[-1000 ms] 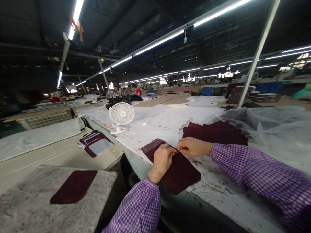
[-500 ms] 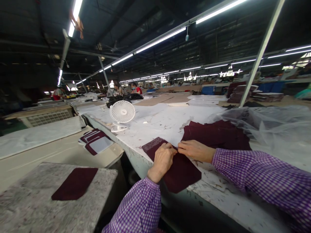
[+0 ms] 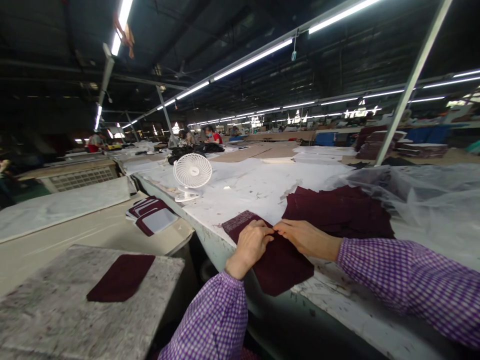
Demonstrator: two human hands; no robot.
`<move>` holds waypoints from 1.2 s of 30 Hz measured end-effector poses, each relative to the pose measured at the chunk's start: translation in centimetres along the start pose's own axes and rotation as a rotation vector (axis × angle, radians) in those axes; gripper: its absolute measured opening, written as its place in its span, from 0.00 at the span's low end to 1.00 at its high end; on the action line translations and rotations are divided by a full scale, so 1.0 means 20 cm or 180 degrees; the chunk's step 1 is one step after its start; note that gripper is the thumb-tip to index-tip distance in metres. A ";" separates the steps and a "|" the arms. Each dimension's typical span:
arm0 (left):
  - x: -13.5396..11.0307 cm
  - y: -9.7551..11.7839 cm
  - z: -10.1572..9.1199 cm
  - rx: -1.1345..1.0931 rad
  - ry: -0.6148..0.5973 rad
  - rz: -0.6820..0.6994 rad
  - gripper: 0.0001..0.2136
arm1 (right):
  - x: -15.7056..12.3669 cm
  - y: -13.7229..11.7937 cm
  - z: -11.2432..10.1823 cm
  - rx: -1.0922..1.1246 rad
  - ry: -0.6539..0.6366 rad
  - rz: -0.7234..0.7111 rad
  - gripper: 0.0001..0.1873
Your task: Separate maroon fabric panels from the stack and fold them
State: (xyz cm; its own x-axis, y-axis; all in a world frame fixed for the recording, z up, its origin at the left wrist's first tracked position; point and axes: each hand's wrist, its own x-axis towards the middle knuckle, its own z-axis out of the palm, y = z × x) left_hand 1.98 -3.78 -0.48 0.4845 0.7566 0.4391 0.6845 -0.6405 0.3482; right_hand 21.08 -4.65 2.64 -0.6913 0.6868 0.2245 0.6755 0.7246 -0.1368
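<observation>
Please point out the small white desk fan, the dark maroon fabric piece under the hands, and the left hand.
small white desk fan (image 3: 192,171), head view, grille centre
dark maroon fabric piece (image 3: 283,265), head view, lower half
left hand (image 3: 250,245), head view, back of hand

Matt maroon cloth piece (image 3: 279,262) under both hands; beyond it, glossy clear plastic sheet (image 3: 420,192); beneath, rough, scuffed white-painted table (image 3: 348,300); checked woven sleeves (image 3: 405,280).

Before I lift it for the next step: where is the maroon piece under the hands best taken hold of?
Probably the near corner of the maroon piece, which juts over the table edge; a pinch from below and the front fits there. Left hand and right hand press its far part flat.
</observation>
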 end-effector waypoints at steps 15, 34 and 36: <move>-0.16 -0.10 -0.10 -0.0250 0.0274 0.0074 0.13 | 0.00 0.00 -0.03 -0.0019 -0.0364 -0.0278 0.22; -0.20 -0.13 -0.15 -0.0966 0.0472 -0.0486 0.06 | 0.15 -0.10 -0.12 -0.0939 -0.1178 -0.0338 0.28; -0.21 -0.13 -0.14 -0.0827 0.0506 -0.0325 0.09 | 0.16 -0.10 -0.13 -0.0940 -0.1200 -0.0387 0.29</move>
State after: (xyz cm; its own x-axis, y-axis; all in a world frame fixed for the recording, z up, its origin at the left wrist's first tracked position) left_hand -3.30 -5.74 -0.97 0.3153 0.8018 0.5077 0.5532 -0.5900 0.5881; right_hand 18.13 -4.12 6.23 -0.7776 0.6106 -0.1503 0.5902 0.7911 0.1604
